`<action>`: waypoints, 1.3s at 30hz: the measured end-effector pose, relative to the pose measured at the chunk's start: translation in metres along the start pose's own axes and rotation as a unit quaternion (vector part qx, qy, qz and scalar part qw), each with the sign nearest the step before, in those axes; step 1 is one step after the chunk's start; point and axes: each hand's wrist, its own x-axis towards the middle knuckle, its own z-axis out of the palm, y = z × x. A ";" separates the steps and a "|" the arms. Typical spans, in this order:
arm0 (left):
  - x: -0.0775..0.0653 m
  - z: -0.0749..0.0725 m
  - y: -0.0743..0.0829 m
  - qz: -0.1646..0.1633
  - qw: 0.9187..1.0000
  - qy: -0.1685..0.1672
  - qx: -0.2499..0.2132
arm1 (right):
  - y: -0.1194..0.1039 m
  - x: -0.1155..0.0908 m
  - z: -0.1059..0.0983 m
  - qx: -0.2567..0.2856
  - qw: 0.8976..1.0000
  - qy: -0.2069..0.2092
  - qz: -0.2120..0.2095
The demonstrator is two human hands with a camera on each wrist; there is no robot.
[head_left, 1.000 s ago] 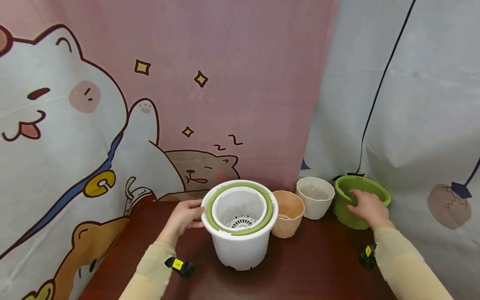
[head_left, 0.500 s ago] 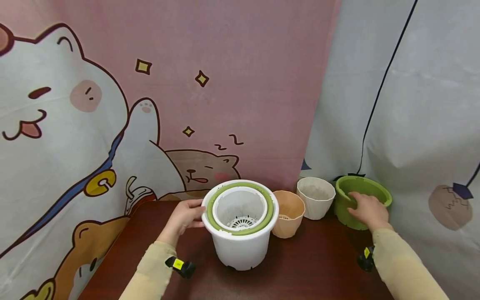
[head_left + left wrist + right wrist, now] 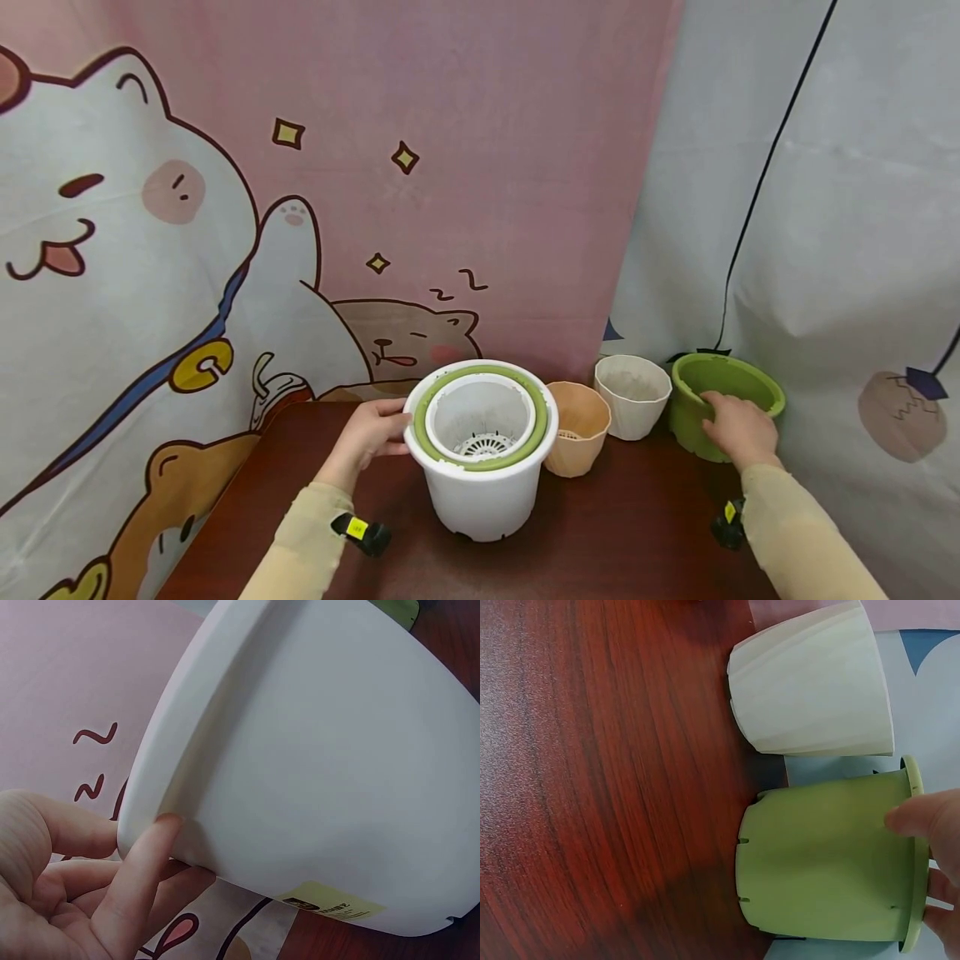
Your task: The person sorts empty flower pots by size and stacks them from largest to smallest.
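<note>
head view: at the middle of the red-brown surface (image 3: 615, 533), a large white flowerpot (image 3: 480, 504), upright, with a green ring (image 3: 541, 421) and a small white pot (image 3: 480, 400) nested inside, slotted at the base. at its left rim, the left hand (image 3: 375, 427), in a narrow grip. well apart to the right, up near the fabric, a green flowerpot (image 3: 690, 429), also upright, with the right hand (image 3: 741, 429) on its near rim. between these 2, a faceted peach pot (image 3: 576, 454) just beside the white stack, then a faceted cream pot (image 3: 633, 417) near the green. behind all, a curtain (image 3: 510, 167) printed with cartoon animals.

left wrist view: holding the white lip between bent fingers (image 3: 135, 892), with 1 tip tucked under it against the outer wall. low on that wall, a yellow label (image 3: 330, 901).

right wrist view: gripping the green lip, with 1 digit on the outer wall and others past the rim; small notches along the base.

by looks, stiff, thin, smooth plastic: probably light, slightly slippery, not very fragile. best held by the overhanging lip. for the white stack, likely heavier and perhaps loose inside, better taken at 2 opposite sides and kept level.
</note>
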 end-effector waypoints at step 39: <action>0.000 0.000 -0.001 0.006 1.000 -0.001 -0.001 | 0.003 -0.034 -0.014 -0.008 0.994 0.106 0.023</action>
